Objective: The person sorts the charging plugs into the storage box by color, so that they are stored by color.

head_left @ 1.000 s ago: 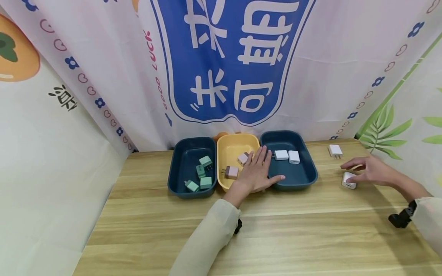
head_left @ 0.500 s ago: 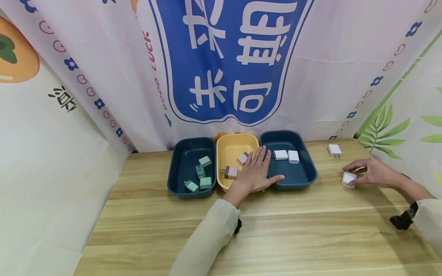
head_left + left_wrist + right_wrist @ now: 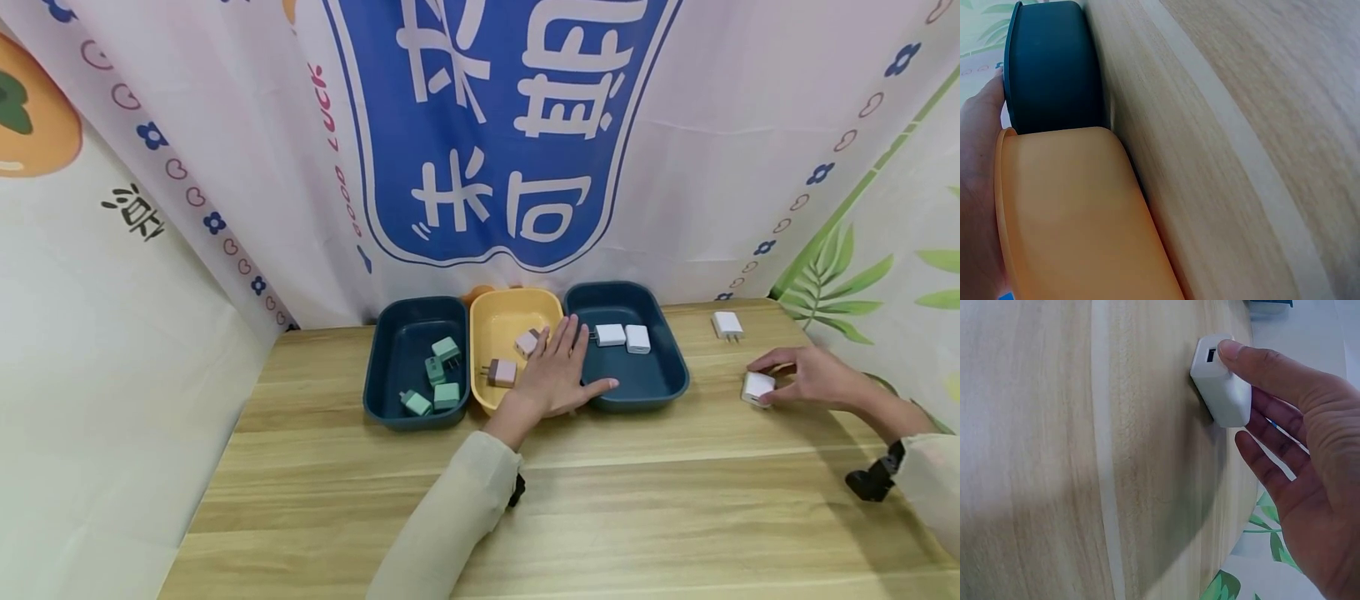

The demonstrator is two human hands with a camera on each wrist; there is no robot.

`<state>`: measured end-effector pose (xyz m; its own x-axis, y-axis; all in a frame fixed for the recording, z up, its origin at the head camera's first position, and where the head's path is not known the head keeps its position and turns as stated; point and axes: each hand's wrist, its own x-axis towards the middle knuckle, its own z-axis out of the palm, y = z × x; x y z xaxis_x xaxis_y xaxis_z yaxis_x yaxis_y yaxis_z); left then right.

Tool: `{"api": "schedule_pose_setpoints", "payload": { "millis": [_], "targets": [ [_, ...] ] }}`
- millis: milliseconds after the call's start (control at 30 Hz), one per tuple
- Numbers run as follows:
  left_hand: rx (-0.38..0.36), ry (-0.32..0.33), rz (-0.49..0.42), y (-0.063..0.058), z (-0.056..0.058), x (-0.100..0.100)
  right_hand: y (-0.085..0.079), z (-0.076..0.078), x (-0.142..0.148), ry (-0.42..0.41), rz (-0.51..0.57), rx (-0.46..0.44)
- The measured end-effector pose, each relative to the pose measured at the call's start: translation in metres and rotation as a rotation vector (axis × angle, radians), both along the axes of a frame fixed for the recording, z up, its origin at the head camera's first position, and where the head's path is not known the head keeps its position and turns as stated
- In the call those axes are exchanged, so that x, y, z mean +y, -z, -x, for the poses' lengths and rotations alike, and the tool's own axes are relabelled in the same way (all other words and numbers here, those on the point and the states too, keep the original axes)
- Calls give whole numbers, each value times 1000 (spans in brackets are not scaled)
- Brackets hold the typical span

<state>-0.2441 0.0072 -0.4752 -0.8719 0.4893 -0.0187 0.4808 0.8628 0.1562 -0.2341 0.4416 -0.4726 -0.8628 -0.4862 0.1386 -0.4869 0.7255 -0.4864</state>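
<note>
My right hand (image 3: pixel 813 379) pinches a white USB charger plug (image 3: pixel 758 388) at the right of the table. In the right wrist view the thumb presses beside the port of this charger plug (image 3: pixel 1225 394), with fingers behind it. My left hand (image 3: pixel 551 375) lies with fingers spread over the yellow tray (image 3: pixel 491 307) and the edge of the right dark blue tray (image 3: pixel 630 392). Under and beside it, the yellow tray holds pink-and-brown charger plugs (image 3: pixel 502 373), one partly hidden by the fingers. Two white charger plugs (image 3: pixel 637 339) lie in the right blue tray.
A left dark blue tray (image 3: pixel 397 333) holds several green charger plugs (image 3: pixel 447 396). Another white charger plug (image 3: pixel 727 325) lies on the wooden table (image 3: pixel 637 517) near its back edge. A printed curtain (image 3: pixel 697 167) hangs directly behind the trays.
My right thumb and fingers have closed on the white charger plug, which has turned slightly at its spot. The left hand has stayed where it was.
</note>
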Motion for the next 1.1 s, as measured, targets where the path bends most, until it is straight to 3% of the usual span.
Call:
{"api": "schedule_pose_setpoints", "payload": {
  "millis": [667, 1100],
  "targets": [
    [-41, -8, 16, -1, 4, 0, -3, 8, -8, 21, -77, 22],
    [12, 4, 1, -1, -1, 0, -12, 13, -16, -4, 10, 99]
  ]
}}
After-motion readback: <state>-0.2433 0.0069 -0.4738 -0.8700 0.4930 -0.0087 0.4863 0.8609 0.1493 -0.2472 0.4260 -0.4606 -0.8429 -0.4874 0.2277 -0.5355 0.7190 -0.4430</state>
